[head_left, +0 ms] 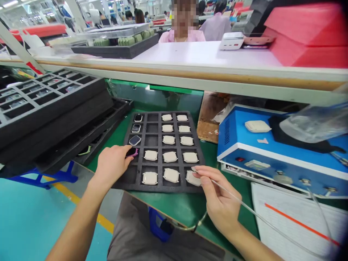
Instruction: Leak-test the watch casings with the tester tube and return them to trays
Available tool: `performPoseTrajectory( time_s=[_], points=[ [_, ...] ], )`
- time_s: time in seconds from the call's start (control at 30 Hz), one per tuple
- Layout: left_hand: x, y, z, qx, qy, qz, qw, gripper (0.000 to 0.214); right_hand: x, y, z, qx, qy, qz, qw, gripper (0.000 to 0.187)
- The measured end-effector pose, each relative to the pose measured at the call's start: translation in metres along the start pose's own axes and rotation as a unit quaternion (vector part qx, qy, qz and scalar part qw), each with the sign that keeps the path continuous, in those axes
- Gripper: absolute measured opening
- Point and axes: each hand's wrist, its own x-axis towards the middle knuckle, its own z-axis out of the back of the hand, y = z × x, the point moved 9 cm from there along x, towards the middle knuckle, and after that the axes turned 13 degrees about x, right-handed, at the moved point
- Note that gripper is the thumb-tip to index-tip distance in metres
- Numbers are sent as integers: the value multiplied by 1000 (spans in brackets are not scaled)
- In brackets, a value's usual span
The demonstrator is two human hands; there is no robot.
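A black foam tray (160, 145) with a grid of square cells lies on the green mat in front of me. Pale, rounded-square pieces (171, 175) fill most of its cells, and several dark-faced, watch-like pieces (135, 140) sit in the left column. My left hand (112, 168) rests its fingertips on a dark piece with a pink edge (132, 152), partly hiding it. My right hand (219, 195) pinches a thin metal wand (231, 192) trailing a cable. The wand's tip and my fingertips are at a pale piece (193, 178) in the bottom right cell.
Stacked black foam trays (54, 108) stand at left. A blue machine (244, 145) with a pale piece on top stands at right, above a white sheet with a red line (296, 221). A shelf (190, 72) crosses ahead, with a person in pink (182, 36) beyond it.
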Motion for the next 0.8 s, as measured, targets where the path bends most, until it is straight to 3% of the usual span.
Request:
performPoseTrajectory(
  time_s=[0.13,0.27,0.4,0.53,0.67,0.73,0.77,0.8],
  points=[
    [4,-9,7,9,2,-36,999,36,1,0,0,-13,6,8,1000,16],
    [6,-3,9,-18,-8,-52,998,36,1,-1,1,-11,10,6,1000,16],
    [36,12,8,-79,-25,6,997,37,1,-1,1,-10,8,4,1000,15],
    [68,14,10,-86,-35,33,995,23,1,-2,1,-7,4,1,1000,15],
    [57,2,26,-130,-75,40,988,24,3,-3,2,1,-9,-4,1000,15],
    [37,-22,32,-251,-96,25,963,27,5,-1,1,5,-15,-1,1000,16],
    [26,-36,31,-384,-100,19,918,26,6,1,1,6,-19,2,1000,16],
    [16,-54,28,-514,-87,13,853,25,7,3,1,7,-25,6,1000,16]
  ],
)
